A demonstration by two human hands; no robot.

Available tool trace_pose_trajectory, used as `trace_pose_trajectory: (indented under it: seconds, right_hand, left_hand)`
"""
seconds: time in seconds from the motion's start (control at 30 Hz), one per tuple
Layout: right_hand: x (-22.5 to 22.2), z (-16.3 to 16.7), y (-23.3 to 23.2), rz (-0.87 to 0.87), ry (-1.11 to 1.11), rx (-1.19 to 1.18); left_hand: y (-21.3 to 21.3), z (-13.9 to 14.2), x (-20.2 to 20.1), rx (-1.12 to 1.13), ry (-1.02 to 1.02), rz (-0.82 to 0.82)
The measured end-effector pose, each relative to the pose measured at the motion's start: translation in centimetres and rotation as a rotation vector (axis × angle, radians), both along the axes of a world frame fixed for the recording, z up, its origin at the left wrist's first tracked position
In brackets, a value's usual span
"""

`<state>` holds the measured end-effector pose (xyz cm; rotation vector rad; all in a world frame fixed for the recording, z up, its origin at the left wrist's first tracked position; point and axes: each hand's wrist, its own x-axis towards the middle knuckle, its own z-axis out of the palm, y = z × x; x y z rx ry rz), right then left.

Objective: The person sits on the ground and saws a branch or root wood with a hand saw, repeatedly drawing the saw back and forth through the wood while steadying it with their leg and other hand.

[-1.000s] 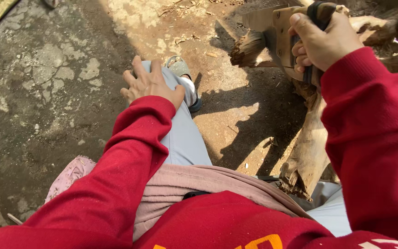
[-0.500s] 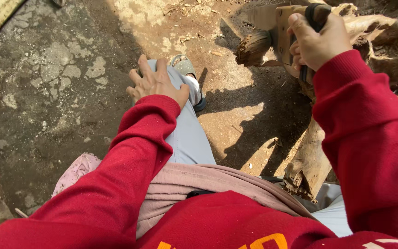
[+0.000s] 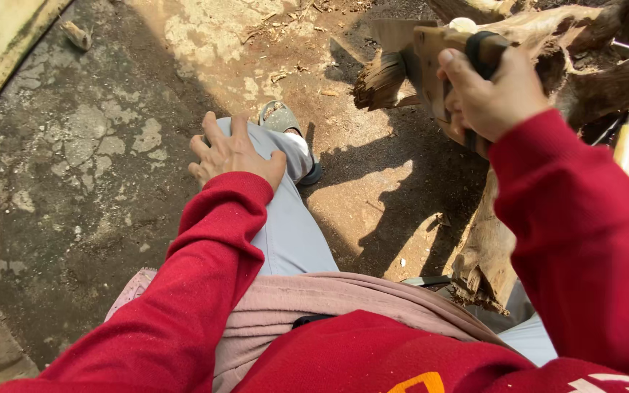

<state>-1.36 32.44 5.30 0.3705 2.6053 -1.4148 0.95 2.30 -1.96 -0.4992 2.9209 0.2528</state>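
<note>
My left hand (image 3: 234, 149) lies flat on my left knee, fingers spread, over pale grey trousers (image 3: 293, 233). My right hand (image 3: 496, 94) is raised at the upper right and closed around the black handle of a tool (image 3: 483, 45). It holds the tool against a flat piece of light wood (image 3: 431, 73). The working end of the tool is hidden behind my hand and the wood. Both arms are in red sleeves.
A gnarled log or root (image 3: 485, 255) stands by my right leg, with more rough wood (image 3: 606, 73) behind it. A pale wooden tool handle (image 3: 626, 145) leans at the right. My sandalled foot (image 3: 285, 120) rests on cracked ground strewn with chips. A concrete edge (image 3: 1, 44) runs along the upper left.
My right hand with the tool has sunk slightly in the view and shifted a little left. My left hand stays on the knee.
</note>
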Motion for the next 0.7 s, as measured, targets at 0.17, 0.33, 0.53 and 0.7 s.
trace_pose_trajectory:
  seconds: [0.17, 0.33, 0.53, 0.7]
  right_hand:
    - [-1.3, 0.0, -2.2, 0.027, 0.043, -0.024]
    - [7.4, 4.6, 0.0, 0.009, 0.054, -0.250]
    - [6.1, 2.8, 1.6, -0.016, -0.011, -0.117]
    - [-2.1, -1.7, -1.9, -0.031, -0.001, -0.108]
  left_hand:
    - [0.1, 0.2, 0.1, -0.012, 0.057, -0.018]
    - [0.1, 0.0, 0.5, 0.022, 0.038, -0.013]
    - [0.2, -0.1, 0.3, -0.001, 0.052, -0.021]
    - [0.0, -0.1, 0.2, -0.028, 0.018, 0.015]
